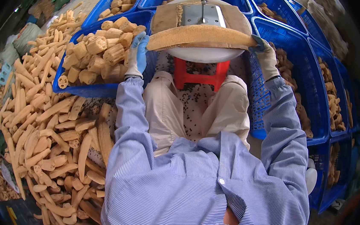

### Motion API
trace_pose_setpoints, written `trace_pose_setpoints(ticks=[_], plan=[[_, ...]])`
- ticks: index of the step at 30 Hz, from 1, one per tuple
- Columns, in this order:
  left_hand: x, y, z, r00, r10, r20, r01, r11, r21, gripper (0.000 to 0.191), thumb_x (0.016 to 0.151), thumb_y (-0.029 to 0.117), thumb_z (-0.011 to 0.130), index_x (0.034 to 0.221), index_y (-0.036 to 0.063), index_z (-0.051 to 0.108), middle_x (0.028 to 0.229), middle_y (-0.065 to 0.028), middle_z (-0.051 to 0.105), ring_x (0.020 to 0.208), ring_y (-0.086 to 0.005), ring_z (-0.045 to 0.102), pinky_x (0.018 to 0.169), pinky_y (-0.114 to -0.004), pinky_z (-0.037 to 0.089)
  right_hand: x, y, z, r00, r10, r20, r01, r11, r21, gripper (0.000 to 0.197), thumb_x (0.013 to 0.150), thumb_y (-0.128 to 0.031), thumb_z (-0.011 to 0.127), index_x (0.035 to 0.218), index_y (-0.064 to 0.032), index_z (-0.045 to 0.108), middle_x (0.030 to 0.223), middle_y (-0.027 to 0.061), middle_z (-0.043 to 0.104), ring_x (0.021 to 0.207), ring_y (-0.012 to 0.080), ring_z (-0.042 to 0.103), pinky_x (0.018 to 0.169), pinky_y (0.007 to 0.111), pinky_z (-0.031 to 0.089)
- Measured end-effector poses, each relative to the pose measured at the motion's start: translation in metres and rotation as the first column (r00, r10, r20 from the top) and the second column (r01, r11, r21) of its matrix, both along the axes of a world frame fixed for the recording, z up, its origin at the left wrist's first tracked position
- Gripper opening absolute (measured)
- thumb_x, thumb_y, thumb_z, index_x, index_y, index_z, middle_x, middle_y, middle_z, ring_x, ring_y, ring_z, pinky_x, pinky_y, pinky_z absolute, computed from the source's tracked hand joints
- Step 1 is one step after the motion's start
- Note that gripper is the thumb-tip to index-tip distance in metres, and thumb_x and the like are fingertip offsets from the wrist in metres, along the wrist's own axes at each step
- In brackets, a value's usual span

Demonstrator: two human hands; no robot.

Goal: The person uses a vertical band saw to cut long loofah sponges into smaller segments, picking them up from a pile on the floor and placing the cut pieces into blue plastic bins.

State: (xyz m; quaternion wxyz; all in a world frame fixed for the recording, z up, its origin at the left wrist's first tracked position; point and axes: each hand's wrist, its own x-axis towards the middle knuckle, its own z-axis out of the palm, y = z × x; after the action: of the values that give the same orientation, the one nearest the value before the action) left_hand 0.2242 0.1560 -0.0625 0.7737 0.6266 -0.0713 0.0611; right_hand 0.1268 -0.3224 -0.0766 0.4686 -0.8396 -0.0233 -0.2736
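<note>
A long, slightly curved dried loofah [199, 35] lies crosswise in front of me, its middle close to the thin upright blade [203, 12] above a metal plate [187, 15]. Whether the blade touches it I cannot tell. My left hand [139, 51], in a white and blue work glove, grips the left end. Gloved the same way, my right hand [264, 52] holds the right end. Under the loofah is a cardboard-covered work surface [163, 17] over a round white top [207, 54], with a red plastic stool [192, 74] beneath.
A blue crate [93, 91] of short loofah pieces [97, 44] stands beside my left hand. Whole loofahs [48, 149] are heaped along my left. More blue crates [312, 101] with loofah pieces line the right and back. Black seeds [192, 108] are scattered on the floor between my legs.
</note>
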Motion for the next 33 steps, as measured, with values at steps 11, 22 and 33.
trace_pose_setpoints(ticks=[11,22,33], plan=[[0.0,-0.006,-0.009,0.967,-0.187,-0.172,0.149,0.966,-0.213,0.043,0.099,0.035,0.061,0.137,0.0175,0.052,0.137,-0.0062,0.053,0.13,-0.0243,0.051,0.106,-0.05,0.043,0.002,0.004,-0.014,0.999,0.001,-0.043,0.0,1.0,0.02,0.053,0.081,0.004,0.071,0.131,-0.0128,0.064,0.122,0.0071,0.068,0.11,0.0181,0.066,0.096,0.027,0.05],[-0.021,-0.005,0.016,0.998,-0.057,0.031,0.042,0.935,0.351,0.057,0.096,0.033,0.067,0.143,0.0063,0.048,0.14,-0.0074,0.054,0.121,-0.0145,0.054,0.103,-0.027,0.044,-0.007,0.011,0.001,0.982,-0.122,-0.146,0.104,0.987,-0.123,0.054,0.08,0.001,0.074,0.131,-0.0154,0.064,0.115,0.005,0.07,0.101,0.0161,0.067,0.089,0.028,0.053],[-0.033,-0.039,0.036,0.961,-0.266,0.077,0.242,0.94,0.24,0.053,0.089,0.012,0.073,0.139,0.0081,0.054,0.13,-0.0068,0.059,0.116,-0.0143,0.056,0.1,-0.027,0.046,-0.018,0.08,0.068,0.944,-0.286,0.166,0.299,0.526,-0.796,0.108,0.061,-0.042,0.091,0.152,-0.0373,0.034,0.152,0.005,0.042,0.144,0.0277,0.034,0.118,0.058,0.016]])
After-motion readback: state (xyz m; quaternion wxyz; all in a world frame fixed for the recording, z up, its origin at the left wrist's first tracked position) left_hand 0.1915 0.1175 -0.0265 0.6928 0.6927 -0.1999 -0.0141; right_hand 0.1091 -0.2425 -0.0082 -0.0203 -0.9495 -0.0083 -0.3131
